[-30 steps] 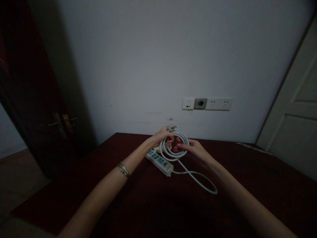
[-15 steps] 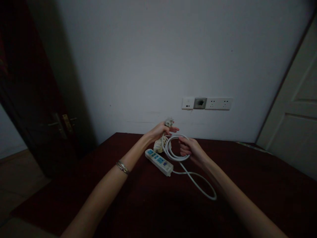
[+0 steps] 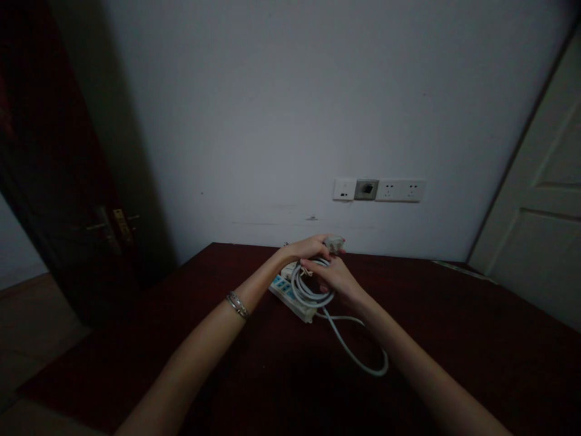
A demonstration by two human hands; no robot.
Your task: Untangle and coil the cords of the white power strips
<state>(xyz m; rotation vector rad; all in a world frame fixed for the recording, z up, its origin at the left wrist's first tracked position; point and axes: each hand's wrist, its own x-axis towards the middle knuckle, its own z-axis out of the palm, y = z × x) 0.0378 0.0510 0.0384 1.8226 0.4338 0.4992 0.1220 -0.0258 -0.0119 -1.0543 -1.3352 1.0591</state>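
My left hand (image 3: pixel 313 246) is closed around the plug (image 3: pixel 334 244) of a white power cord, just beyond the coil. Close below it, my right hand (image 3: pixel 333 275) grips the coiled white cord (image 3: pixel 302 293), several loops gathered together. Under the coil lies a white power strip (image 3: pixel 293 300) with blue sockets, partly covered by the loops. A loose length of cord runs from the strip in a loop to the right, up to the coil. Behind the coil, a pale bundle (image 3: pixel 288 270) is mostly hidden by my hands.
The dark red tabletop (image 3: pixel 245 363) reaches the white wall. Wall sockets (image 3: pixel 399 190) and a grey-framed plate (image 3: pixel 367 189) sit above its back edge. A dark door with a handle (image 3: pixel 121 225) stands left; a pale panelled door (image 3: pixel 544 206) is at right.
My left hand has moved right with the plug, over the coil's top. My right hand has shifted left with the coil, now in front of the power strip. The loose loop has moved slightly left.
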